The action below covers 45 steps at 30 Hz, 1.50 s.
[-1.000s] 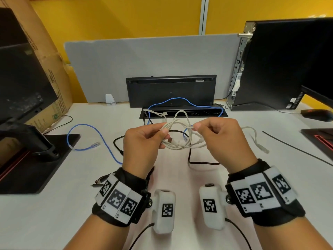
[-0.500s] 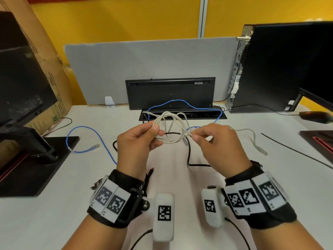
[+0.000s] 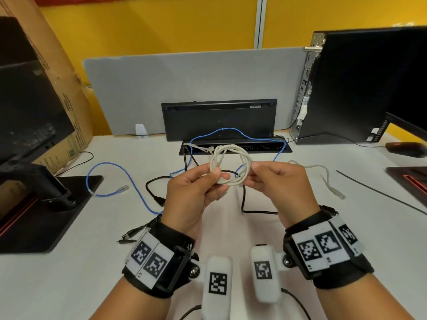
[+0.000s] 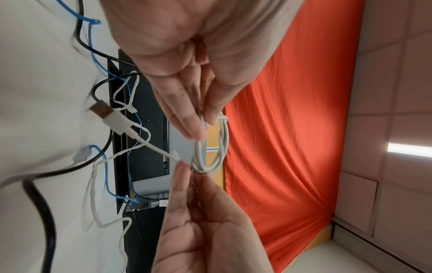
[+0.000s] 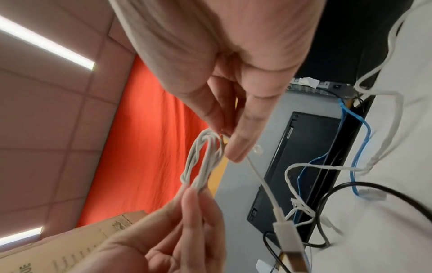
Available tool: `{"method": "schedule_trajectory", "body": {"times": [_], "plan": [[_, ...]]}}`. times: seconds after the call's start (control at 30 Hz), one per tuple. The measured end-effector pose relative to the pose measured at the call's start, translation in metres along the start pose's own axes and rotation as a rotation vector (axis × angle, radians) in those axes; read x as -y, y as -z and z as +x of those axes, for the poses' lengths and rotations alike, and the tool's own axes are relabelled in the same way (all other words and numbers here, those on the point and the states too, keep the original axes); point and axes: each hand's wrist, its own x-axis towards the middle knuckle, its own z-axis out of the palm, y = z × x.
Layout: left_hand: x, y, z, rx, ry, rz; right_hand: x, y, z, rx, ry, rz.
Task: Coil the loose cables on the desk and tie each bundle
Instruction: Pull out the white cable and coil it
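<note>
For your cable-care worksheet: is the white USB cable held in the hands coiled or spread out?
Coiled: the white USB cable forms stacked loops pinched between the left hand and the right hand; its plug end dangles loose.

Office workstation, white desk (image 3: 69,285), grey divider panel (image 3: 184,88), desktop computer (image 3: 360,84), monitor stand (image 3: 46,204), keyboard (image 3: 219,118)

Your two hands hold a coiled white cable at mid-frame.

Your left hand (image 3: 191,192) pinches the left side of the white cable (image 3: 231,165) coil and your right hand (image 3: 280,185) pinches its right side, above the white desk (image 3: 69,273). A blue cable (image 3: 129,179) loops at centre left, a black cable (image 3: 245,204) runs under your hands, and a grey cable (image 3: 328,179) trails right.
</note>
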Motion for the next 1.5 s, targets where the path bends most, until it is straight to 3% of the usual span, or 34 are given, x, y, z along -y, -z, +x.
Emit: {"method": "schedule_trajectory", "body": {"times": [0.3,0.53,0.83,0.9,1.03,1.13,1.23,1.3,1.37,1.5], "plan": [[0.0,-0.002,-0.001,0.057,0.047,0.027,0.005,0.001,-0.007,0.054,0.067,0.055],[0.006,-0.003,0.002,-0.014,0.109,0.055,0.011,-0.003,-0.008,0.095,-0.09,0.231],[0.009,-0.002,0.004,-0.011,0.137,0.118,0.019,-0.001,-0.009,0.302,-0.307,0.456],[0.009,-0.002,0.003,-0.008,0.127,0.124,0.019,-0.002,-0.008,0.326,-0.259,0.384],[0.008,0.0,0.003,-0.04,0.101,0.142,0.017,-0.005,-0.008,0.348,0.003,-0.07],[0.004,0.001,0.002,-0.083,0.011,0.26,0.015,-0.001,-0.007,0.275,0.114,-0.3],[-0.002,0.002,0.001,-0.115,-0.208,0.621,0.016,0.003,-0.005,0.261,0.131,-0.354],[-0.01,0.003,-0.001,-0.044,-0.426,0.863,0.018,0.005,-0.005,0.294,0.133,-0.402],[-0.017,0.003,0.0,0.11,-0.6,1.046,0.02,0.005,-0.007,0.329,0.151,-0.46],[-0.028,0.001,0.004,0.231,-0.663,1.235,0.025,0.005,-0.01,0.373,0.172,-0.545]]}}
